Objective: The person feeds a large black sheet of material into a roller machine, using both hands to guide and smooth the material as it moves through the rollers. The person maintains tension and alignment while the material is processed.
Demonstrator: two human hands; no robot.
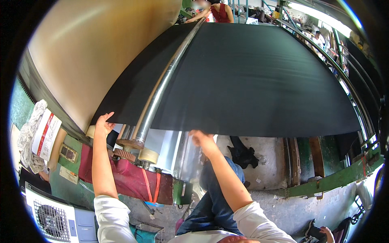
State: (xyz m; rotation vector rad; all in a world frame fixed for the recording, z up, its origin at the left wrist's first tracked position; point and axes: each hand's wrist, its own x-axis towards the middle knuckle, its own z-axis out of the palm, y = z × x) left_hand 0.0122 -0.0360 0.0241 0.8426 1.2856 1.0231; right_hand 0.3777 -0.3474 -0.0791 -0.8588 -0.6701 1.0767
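Note:
A wide sheet of black fabric [259, 81] stretches away from me, passing a long shiny metal roller [162, 87]. Beside the sheet's near left corner is my left hand [104, 123], its fingers stretched out and apart at the fabric edge. Right of the roller, my right hand [201, 139] is at the near edge of the sheet. Motion smears its fingers, so I cannot make out whether they grip the fabric. A large smooth tan drum [101, 44] rises to the left of the sheet.
Below the roller's near end are a toothed gear [124, 154] and a maroon cloth cover [125, 178] with red straps. A green beam [332, 180] crosses at right. Dark cloth [243, 154] lies on the floor. Another person [221, 13] reaches toward the sheet's far end.

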